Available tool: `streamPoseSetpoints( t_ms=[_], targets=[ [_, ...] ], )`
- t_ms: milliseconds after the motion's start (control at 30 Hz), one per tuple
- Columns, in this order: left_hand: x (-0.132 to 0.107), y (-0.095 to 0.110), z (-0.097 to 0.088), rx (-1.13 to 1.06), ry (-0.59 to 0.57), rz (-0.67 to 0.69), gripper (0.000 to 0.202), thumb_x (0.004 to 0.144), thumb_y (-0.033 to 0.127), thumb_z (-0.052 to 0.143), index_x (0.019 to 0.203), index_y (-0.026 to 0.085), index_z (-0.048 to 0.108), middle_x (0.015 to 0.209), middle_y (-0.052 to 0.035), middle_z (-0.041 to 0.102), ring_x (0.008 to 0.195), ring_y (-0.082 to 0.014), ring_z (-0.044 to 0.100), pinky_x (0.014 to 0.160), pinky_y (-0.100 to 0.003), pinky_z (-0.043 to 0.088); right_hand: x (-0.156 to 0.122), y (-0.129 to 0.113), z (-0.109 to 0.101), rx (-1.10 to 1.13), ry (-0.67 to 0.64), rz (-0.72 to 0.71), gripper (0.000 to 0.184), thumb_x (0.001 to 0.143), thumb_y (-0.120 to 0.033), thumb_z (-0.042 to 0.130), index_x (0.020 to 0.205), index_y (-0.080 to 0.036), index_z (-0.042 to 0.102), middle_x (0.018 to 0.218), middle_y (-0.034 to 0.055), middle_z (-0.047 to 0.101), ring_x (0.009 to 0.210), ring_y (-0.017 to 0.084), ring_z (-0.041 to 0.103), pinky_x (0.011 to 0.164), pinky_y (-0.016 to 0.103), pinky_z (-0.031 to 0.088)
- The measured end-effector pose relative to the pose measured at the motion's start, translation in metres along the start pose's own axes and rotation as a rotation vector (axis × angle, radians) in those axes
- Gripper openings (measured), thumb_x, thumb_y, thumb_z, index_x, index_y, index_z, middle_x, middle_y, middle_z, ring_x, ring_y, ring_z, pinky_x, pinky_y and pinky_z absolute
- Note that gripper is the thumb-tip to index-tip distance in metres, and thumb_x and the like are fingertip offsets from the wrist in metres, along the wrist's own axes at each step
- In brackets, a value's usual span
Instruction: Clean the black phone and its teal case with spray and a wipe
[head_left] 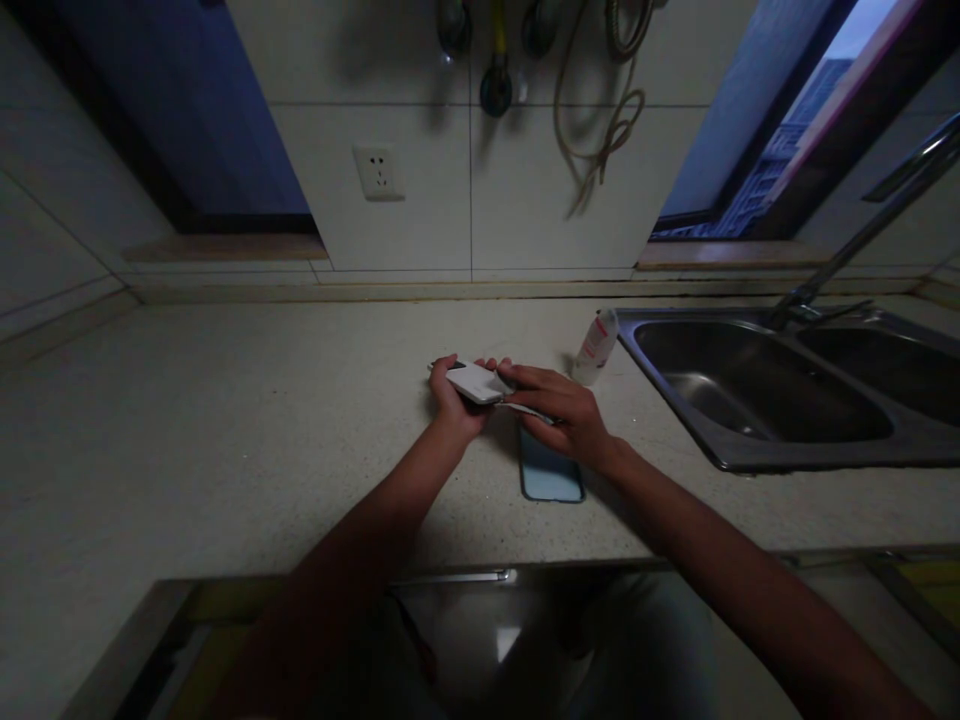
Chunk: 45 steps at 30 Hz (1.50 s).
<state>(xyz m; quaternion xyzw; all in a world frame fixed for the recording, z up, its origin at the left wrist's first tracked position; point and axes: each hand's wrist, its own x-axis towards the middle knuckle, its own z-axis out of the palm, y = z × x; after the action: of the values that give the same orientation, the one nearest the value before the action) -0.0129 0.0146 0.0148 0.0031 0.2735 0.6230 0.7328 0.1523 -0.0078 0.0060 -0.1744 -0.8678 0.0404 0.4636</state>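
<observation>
My left hand (457, 405) is wrapped round a white phone (474, 381), held just above the speckled countertop (225, 430). My right hand (564, 410) meets it from the right, its fingers pinched on a thin pale strip or cloth (529, 408) at the phone's edge; I cannot make out what that strip is. A light blue phone case (550, 475) lies flat on the counter under my right wrist.
A small white bottle (596, 347) stands by the steel double sink (757, 385) on the right, with a tap (862, 235) over it. A wall socket (379, 172) and hanging utensils and a hose (607, 110) are on the tiled back wall.
</observation>
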Motion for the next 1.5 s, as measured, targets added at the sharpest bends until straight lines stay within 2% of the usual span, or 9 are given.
streamPoseSetpoints(
  t_ms=[400, 700, 800, 900, 1000, 1100, 1233, 1333, 1500],
  targets=[
    [-0.001, 0.004, -0.003, -0.040, -0.128, -0.005, 0.030, 0.077, 0.038, 0.055, 0.094, 0.016, 0.066, 0.073, -0.0086, 0.066, 0.080, -0.0262, 0.070, 0.079, -0.039, 0.056, 0.004, 0.001, -0.006, -0.036, 0.028, -0.070, 0.022, 0.087, -0.018, 0.057, 0.105, -0.022, 0.071, 0.128, 0.0117, 0.071, 0.119, 0.024, 0.067, 0.097, 0.042, 0.056],
    [-0.004, 0.000, -0.001, 0.113, -0.203, -0.105, 0.049, 0.086, 0.052, 0.052, 0.107, 0.010, 0.066, 0.086, -0.0139, 0.072, 0.075, -0.0253, 0.070, 0.073, -0.039, 0.056, 0.003, 0.005, -0.005, -0.078, 0.246, 0.234, 0.024, 0.097, -0.021, 0.053, 0.114, -0.023, 0.070, 0.117, 0.0101, 0.075, 0.109, 0.022, 0.072, 0.094, 0.042, 0.059],
    [-0.005, -0.005, -0.001, 0.179, -0.210, -0.142, 0.047, 0.088, 0.055, 0.053, 0.104, 0.013, 0.068, 0.081, -0.0114, 0.071, 0.075, -0.0248, 0.070, 0.075, -0.038, 0.056, 0.003, 0.006, -0.002, -0.075, 0.156, 0.192, 0.031, 0.099, -0.025, 0.053, 0.126, -0.025, 0.066, 0.131, 0.0099, 0.069, 0.124, 0.023, 0.064, 0.106, 0.047, 0.053],
    [-0.006, -0.011, -0.001, 0.175, -0.239, -0.186, 0.048, 0.089, 0.058, 0.055, 0.106, 0.015, 0.068, 0.087, -0.0121, 0.072, 0.085, -0.0275, 0.071, 0.083, -0.042, 0.055, 0.001, 0.006, 0.006, -0.061, -0.047, 0.077, 0.046, 0.099, -0.034, 0.054, 0.145, -0.028, 0.051, 0.152, 0.0089, 0.052, 0.145, 0.024, 0.043, 0.119, 0.053, 0.037],
    [-0.007, -0.015, 0.000, 0.149, -0.251, -0.248, 0.065, 0.088, 0.072, 0.048, 0.115, 0.015, 0.066, 0.104, -0.0187, 0.073, 0.104, -0.0340, 0.070, 0.092, -0.050, 0.051, -0.005, 0.006, 0.018, -0.059, -0.249, -0.015, 0.065, 0.101, -0.044, 0.051, 0.159, -0.024, 0.028, 0.162, 0.0114, 0.036, 0.154, 0.024, 0.023, 0.124, 0.053, 0.028],
    [-0.006, -0.015, 0.000, 0.145, -0.269, -0.305, 0.086, 0.084, 0.084, 0.035, 0.126, 0.013, 0.061, 0.119, -0.0241, 0.069, 0.118, -0.0387, 0.063, 0.100, -0.057, 0.045, -0.009, 0.007, 0.026, -0.122, -0.352, -0.058, 0.072, 0.102, -0.049, 0.045, 0.162, -0.018, 0.017, 0.164, 0.0154, 0.029, 0.156, 0.025, 0.014, 0.125, 0.055, 0.023],
    [0.002, -0.015, -0.008, 0.143, -0.389, -0.380, 0.099, 0.083, 0.088, 0.023, 0.132, 0.010, 0.059, 0.128, -0.0256, 0.066, 0.127, -0.0392, 0.058, 0.108, -0.056, 0.039, -0.009, 0.007, 0.025, -0.294, -0.385, 0.056, 0.074, 0.103, -0.054, 0.039, 0.162, -0.019, 0.013, 0.166, 0.0147, 0.024, 0.157, 0.028, 0.009, 0.126, 0.059, 0.014],
    [0.007, -0.016, -0.013, 0.157, -0.462, -0.385, 0.092, 0.086, 0.085, 0.025, 0.131, 0.014, 0.063, 0.128, -0.0209, 0.068, 0.125, -0.0373, 0.060, 0.108, -0.053, 0.040, -0.006, 0.007, 0.022, -0.386, -0.365, 0.164, 0.076, 0.101, -0.060, 0.034, 0.162, -0.021, 0.009, 0.167, 0.0132, 0.020, 0.157, 0.028, 0.008, 0.126, 0.059, 0.013],
    [0.005, -0.018, -0.013, 0.226, -0.427, -0.360, 0.084, 0.091, 0.079, 0.025, 0.125, 0.016, 0.069, 0.111, -0.0161, 0.075, 0.111, -0.0341, 0.069, 0.101, -0.049, 0.048, -0.006, 0.015, 0.021, -0.442, -0.229, 0.288, 0.077, 0.103, -0.056, 0.031, 0.163, -0.021, -0.002, 0.168, 0.0147, 0.016, 0.157, 0.030, 0.008, 0.125, 0.061, 0.014]
  ],
)
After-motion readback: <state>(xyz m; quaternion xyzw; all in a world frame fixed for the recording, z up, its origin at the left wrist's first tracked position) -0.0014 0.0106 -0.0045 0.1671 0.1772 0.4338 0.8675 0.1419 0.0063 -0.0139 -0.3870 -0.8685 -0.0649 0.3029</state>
